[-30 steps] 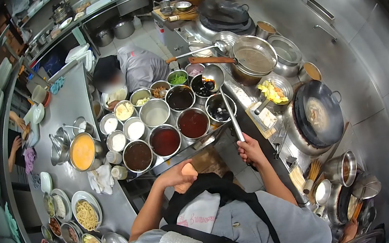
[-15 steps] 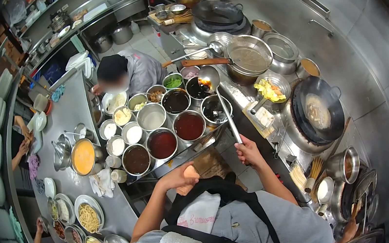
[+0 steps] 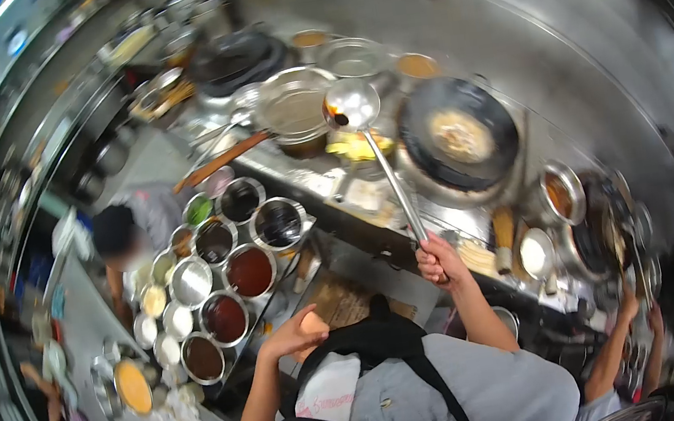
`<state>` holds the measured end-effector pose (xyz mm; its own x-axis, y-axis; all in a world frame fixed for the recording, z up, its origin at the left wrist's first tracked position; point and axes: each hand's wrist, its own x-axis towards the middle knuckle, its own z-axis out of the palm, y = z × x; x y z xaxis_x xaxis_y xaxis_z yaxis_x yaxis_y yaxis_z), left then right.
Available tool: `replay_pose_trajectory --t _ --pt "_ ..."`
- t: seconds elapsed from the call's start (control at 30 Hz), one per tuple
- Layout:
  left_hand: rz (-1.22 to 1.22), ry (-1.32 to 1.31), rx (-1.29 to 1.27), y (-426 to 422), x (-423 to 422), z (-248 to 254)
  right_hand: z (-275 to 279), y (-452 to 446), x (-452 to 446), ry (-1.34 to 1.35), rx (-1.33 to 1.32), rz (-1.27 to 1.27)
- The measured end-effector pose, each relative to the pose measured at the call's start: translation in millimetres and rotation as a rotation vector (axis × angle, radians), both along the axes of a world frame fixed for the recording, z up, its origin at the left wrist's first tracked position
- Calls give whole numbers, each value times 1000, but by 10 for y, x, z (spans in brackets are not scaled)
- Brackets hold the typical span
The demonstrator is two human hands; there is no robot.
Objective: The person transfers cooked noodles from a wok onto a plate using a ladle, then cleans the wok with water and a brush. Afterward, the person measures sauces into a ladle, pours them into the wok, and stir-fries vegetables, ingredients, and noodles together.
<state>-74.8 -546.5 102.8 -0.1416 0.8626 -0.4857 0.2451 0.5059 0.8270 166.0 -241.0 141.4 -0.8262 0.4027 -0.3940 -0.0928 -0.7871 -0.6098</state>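
Note:
My right hand [image 3: 439, 261] is closed around the handle of a long metal ladle [image 3: 390, 171]. A little dark sauce shows in the ladle's bowl, which is in front of the yellow food in a strainer [image 3: 358, 146], left of a black wok [image 3: 411, 124]. Pale food [image 3: 462, 136] lies at the bottom of that wok. Near my waist, my left hand [image 3: 292, 334] is curled around a peach-coloured thing [image 3: 314, 324] whose kind I cannot make out. Metal pots of dark red sauce [image 3: 249, 271] stand beyond it to the left.
A wide sieve [image 3: 293, 101] rests on a pot behind the counter edge. Left stands a pot of orange liquid [image 3: 133, 386] on a steel table. One person in a dark cap [image 3: 114, 231] bends at far left; another person's arms [image 3: 617, 335] work at lower right.
My view has swung to the right. The ladle has moved from above the sauce pots to beside the wok, still in my right hand. My left hand stays near my waist.

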Motion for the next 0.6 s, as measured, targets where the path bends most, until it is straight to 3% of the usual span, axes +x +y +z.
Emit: replay_pose_trajectory --t 0.13,0.23,0.4,0.47,0.5,0.57,0.6 --pt "-51 -21 -47 346 48 -131 57 399 471 -279 331 -250" --pt "-62 -87 -56 591 117 -134 -378 995 887 -903 1098 -233" --pt "-121 -8 -54 979 155 -189 -1337 1636 1195 -958 1254 -488" --pt "-104 1 -91 1088 171 -308 -1540 1689 1155 -778 1488 -701" --pt "-85 12 -124 1142 159 -403 -1354 1613 1139 -784 1483 -705" --pt "-71 105 -192 1111 76 -858 -517 1395 1151 -639 488 -468" --pt "-50 196 -262 1024 24 -1165 -404 1537 1322 -557 417 -335"
